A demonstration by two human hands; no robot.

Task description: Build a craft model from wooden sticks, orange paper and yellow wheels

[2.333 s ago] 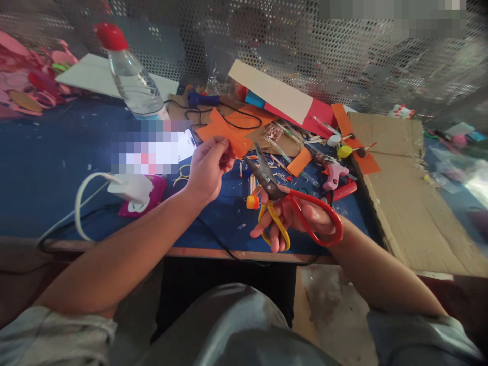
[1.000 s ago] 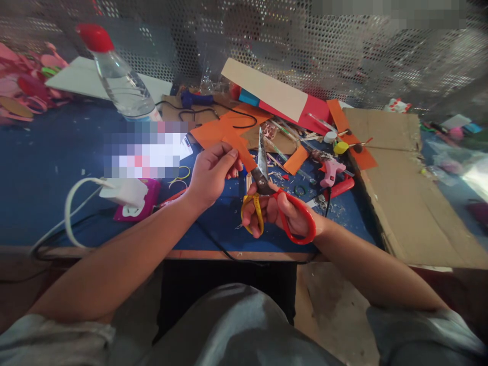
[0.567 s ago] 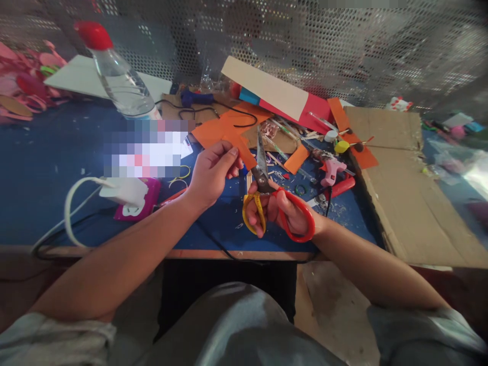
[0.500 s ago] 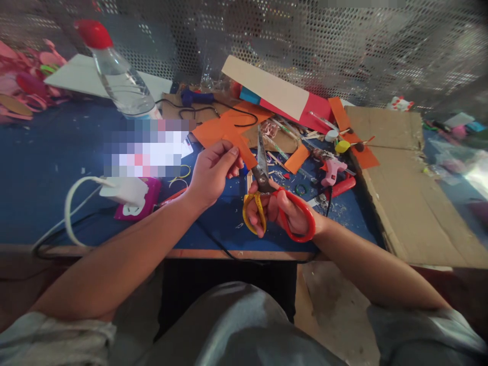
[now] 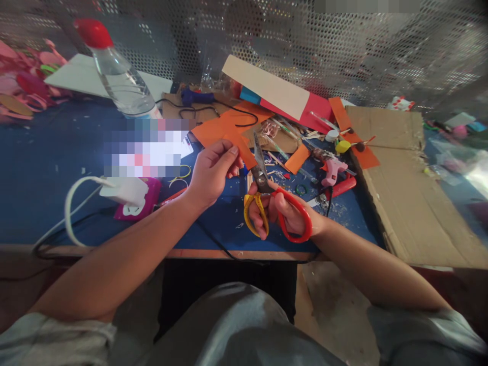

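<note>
Between the thumb and fingers of my left hand (image 5: 215,168) is a piece of orange paper (image 5: 246,154), its strip end pointing right. My right hand (image 5: 287,213) grips a pair of scissors (image 5: 263,178) with one red and one yellow handle loop, thumb in the red loop and fingers in the yellow one. The metal blades point up and away from me, right at the free end of the orange strip. Part of the lower blade is hidden behind the paper. Behind my left hand lies a larger orange sheet (image 5: 208,131).
A water bottle (image 5: 122,84) and a lit phone (image 5: 152,152) are to the left, near a charger in a magenta socket (image 5: 131,206). A pink glue gun (image 5: 333,170), sticks and scraps lie to the right, beside flattened cardboard (image 5: 412,188). A blue-handled tool (image 5: 198,96) lies behind.
The scissors have turned slightly left, and the handle loops have come a little closer together. My left hand and the orange paper stay nearly where they were.
</note>
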